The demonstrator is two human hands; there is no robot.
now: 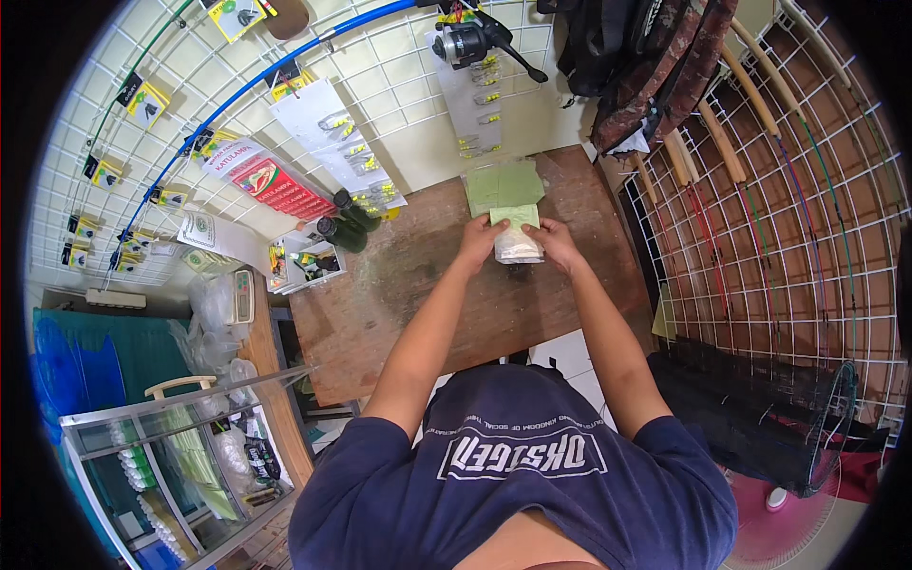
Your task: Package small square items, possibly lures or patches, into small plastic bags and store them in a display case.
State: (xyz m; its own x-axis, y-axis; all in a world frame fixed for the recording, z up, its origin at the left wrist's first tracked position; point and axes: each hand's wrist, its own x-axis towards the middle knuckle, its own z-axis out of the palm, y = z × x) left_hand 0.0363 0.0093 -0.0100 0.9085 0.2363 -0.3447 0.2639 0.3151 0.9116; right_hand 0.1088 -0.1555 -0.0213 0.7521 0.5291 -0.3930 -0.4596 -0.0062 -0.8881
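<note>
Both my hands hold a small clear plastic packet [519, 246] with a green paper at its top and whitish contents below. My left hand [479, 242] grips its left edge with the thumb on the front. At the right edge, my right hand [557, 244] pinches it the same way. Just beyond the packet, flat green papers [504, 184] lie on the wooden table [399, 306], with clear plastic about their edges. What exactly is inside the packet cannot be told.
Two dark green bottles [342, 235] and a white box of small goods [306, 263] stand at the table's left. A glass case [178, 470] is at lower left. Fishing rods [723, 142] hang on the right grid, above a black net [741, 420]. A fishing reel [467, 46] hangs ahead.
</note>
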